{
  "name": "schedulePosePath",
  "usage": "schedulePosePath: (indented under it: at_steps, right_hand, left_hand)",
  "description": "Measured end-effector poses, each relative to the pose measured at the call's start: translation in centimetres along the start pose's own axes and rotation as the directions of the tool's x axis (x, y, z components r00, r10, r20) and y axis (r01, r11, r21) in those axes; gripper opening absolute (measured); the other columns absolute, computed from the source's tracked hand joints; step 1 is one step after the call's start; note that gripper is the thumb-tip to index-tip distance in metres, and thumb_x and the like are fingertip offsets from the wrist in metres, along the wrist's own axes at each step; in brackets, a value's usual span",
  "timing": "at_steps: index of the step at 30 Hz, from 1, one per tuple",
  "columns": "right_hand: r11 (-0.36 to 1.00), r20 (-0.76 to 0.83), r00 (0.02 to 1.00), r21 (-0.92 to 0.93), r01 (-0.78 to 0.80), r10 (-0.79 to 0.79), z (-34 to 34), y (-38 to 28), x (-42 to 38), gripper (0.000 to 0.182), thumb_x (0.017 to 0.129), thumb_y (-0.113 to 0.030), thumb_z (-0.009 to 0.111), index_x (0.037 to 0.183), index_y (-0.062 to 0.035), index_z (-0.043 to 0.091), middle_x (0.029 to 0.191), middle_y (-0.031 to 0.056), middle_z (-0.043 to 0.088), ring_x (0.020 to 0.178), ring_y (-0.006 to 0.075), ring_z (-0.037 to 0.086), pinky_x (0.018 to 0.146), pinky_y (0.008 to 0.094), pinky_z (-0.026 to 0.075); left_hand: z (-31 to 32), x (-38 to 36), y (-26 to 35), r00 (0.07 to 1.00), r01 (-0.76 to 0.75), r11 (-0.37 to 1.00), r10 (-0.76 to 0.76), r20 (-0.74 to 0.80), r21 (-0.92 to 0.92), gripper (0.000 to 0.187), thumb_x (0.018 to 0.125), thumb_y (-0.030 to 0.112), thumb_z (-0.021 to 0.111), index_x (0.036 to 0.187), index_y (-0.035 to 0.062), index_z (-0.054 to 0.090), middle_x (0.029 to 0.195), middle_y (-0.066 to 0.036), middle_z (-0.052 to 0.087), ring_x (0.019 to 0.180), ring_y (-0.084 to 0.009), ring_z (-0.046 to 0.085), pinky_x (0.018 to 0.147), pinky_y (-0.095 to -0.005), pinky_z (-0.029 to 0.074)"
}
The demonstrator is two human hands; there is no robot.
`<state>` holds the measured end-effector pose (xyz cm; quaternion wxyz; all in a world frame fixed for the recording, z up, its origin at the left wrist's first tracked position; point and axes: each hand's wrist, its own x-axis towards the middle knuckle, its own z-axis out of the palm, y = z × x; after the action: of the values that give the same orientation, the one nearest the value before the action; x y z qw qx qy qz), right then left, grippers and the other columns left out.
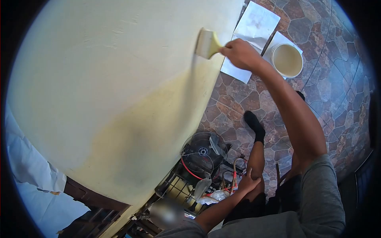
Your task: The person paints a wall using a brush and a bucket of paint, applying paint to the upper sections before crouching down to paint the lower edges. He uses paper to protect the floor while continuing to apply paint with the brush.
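My right hand (240, 54) is closed round the handle of a wide paintbrush (206, 43), with its bristles against the wall (131, 79). Pale cream covers the upper part of the wall, while a yellower area spreads below the brush. My left hand (249, 183) lies on my bent knee, thumb apart from the fingers and nothing held. Near my right forearm, a round bucket (287, 60) of cream paint stands on a white sheet on the floor.
White paper sheets (258, 22) line the floor beside the wall. A black fan (203, 152) and tangled hoses (235, 170) crowd the wall's base by my leg. White covering (29, 158) hangs at the left over dark wood. Patterned stone-look tiles (317, 99) make up the floor.
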<state>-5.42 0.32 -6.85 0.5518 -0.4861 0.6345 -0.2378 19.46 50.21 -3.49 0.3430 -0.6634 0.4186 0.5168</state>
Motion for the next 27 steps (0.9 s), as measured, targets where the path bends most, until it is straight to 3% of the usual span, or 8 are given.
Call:
schedulePosePath:
  at_steps: [1, 4, 6, 14, 17, 22, 25, 27]
  right_hand:
    - [0.989, -0.052, 0.989, -0.049, 0.137, -0.139, -1.5, -3.7, -2.2, 0.046, 0.095, -0.036, 0.058, 0.099, 0.0075, 0.071, 0.086, 0.0298, 0.068, 0.078, 0.0403, 0.066, 0.079, 0.0471, 0.050]
    - [0.988, -0.063, 0.986, -0.023, 0.153, -0.155, -5.9, -11.8, -6.7, 0.049, 0.096, -0.039, 0.057, 0.095, 0.0079, 0.071, 0.069, 0.0211, 0.062, 0.065, 0.0277, 0.063, 0.067, 0.0427, 0.050]
    - [0.892, -0.138, 0.881, -0.046, 0.450, -0.452, -8.2, -14.5, -9.3, 0.046, 0.096, -0.038, 0.058, 0.094, 0.0060, 0.071, 0.066, 0.0136, 0.061, 0.059, 0.0205, 0.058, 0.061, 0.0385, 0.048]
    - [0.854, -0.214, 0.843, 0.065, 0.516, -0.494, -8.2, -12.1, -8.4, 0.042, 0.097, -0.040, 0.060, 0.095, 0.0001, 0.073, 0.059, 0.0023, 0.052, 0.054, 0.0114, 0.049, 0.053, 0.0300, 0.040]
    - [0.895, -0.115, 0.941, 0.289, 0.340, -0.320, -1.8, -3.8, -2.0, 0.048, 0.097, -0.048, 0.060, 0.104, -0.0024, 0.073, 0.061, -0.0026, 0.046, 0.057, 0.0076, 0.040, 0.055, 0.0281, 0.036]
    - [0.954, -0.060, 0.997, 0.296, 0.058, -0.042, 6.3, 9.1, 3.1, 0.051, 0.096, -0.045, 0.059, 0.116, 0.0000, 0.071, 0.073, 0.0085, 0.061, 0.066, 0.0161, 0.055, 0.067, 0.0339, 0.047]
    - [0.995, -0.026, 0.996, -0.046, -0.086, 0.085, 7.1, 12.2, 2.9, 0.048, 0.097, -0.039, 0.049, 0.112, 0.0014, 0.070, 0.109, 0.0266, 0.069, 0.105, 0.0432, 0.064, 0.094, 0.0472, 0.049]
    - [0.989, -0.028, 0.995, -0.109, -0.098, 0.096, 7.0, 12.0, 3.6, 0.046, 0.098, -0.036, 0.047, 0.108, 0.0011, 0.071, 0.111, 0.0269, 0.068, 0.104, 0.0435, 0.064, 0.094, 0.0483, 0.049]
  left_hand:
    - [-0.1, 0.2, 0.2, 1.000, -0.005, 1.000, 0.005, -0.008, 0.013, 0.099, 0.079, 0.057, 0.068, 0.156, 0.0134, 0.024, 0.132, -0.042, 0.047, 0.119, -0.0559, 0.053, 0.101, -0.0537, 0.046]
    - [-1.3, 0.2, 1.3, 1.000, 0.016, 1.000, -0.015, 0.007, -0.015, 0.097, 0.078, 0.056, 0.068, 0.155, 0.0130, 0.028, 0.128, -0.041, 0.052, 0.119, -0.0530, 0.055, 0.101, -0.0524, 0.047]
    - [-1.4, 0.2, 1.6, 0.999, -0.002, 1.000, 0.002, -0.041, 0.000, 0.093, 0.077, 0.054, 0.069, 0.152, 0.0112, 0.033, 0.129, -0.038, 0.052, 0.118, -0.0504, 0.056, 0.099, -0.0514, 0.048]
    - [-1.8, 0.0, 3.2, 0.997, -0.009, 0.999, 0.013, -0.078, 0.050, 0.083, 0.078, 0.050, 0.069, 0.147, 0.0108, 0.044, 0.130, -0.037, 0.051, 0.115, -0.0495, 0.058, 0.097, -0.0508, 0.050]
    - [-1.3, 0.3, 3.1, 0.995, -0.022, 0.995, 0.031, -0.097, 0.095, 0.080, 0.078, 0.048, 0.070, 0.146, 0.0128, 0.046, 0.131, -0.036, 0.051, 0.114, -0.0497, 0.059, 0.095, -0.0513, 0.051]
    - [-1.6, 0.1, 3.8, 0.994, -0.013, 0.994, 0.024, -0.103, 0.106, 0.078, 0.078, 0.047, 0.070, 0.145, 0.0145, 0.047, 0.134, -0.033, 0.050, 0.111, -0.0489, 0.061, 0.092, -0.0516, 0.052]
    - [-2.3, -0.1, 4.4, 0.998, 0.029, 0.992, -0.021, -0.067, 0.122, 0.076, 0.078, 0.047, 0.070, 0.144, 0.0137, 0.048, 0.134, -0.032, 0.051, 0.112, -0.0483, 0.061, 0.092, -0.0510, 0.052]
    - [-2.5, 0.1, 4.4, 0.997, 0.000, 0.994, 0.009, -0.082, 0.109, 0.076, 0.079, 0.047, 0.070, 0.143, 0.0130, 0.049, 0.136, -0.032, 0.050, 0.113, -0.0482, 0.060, 0.093, -0.0507, 0.052]
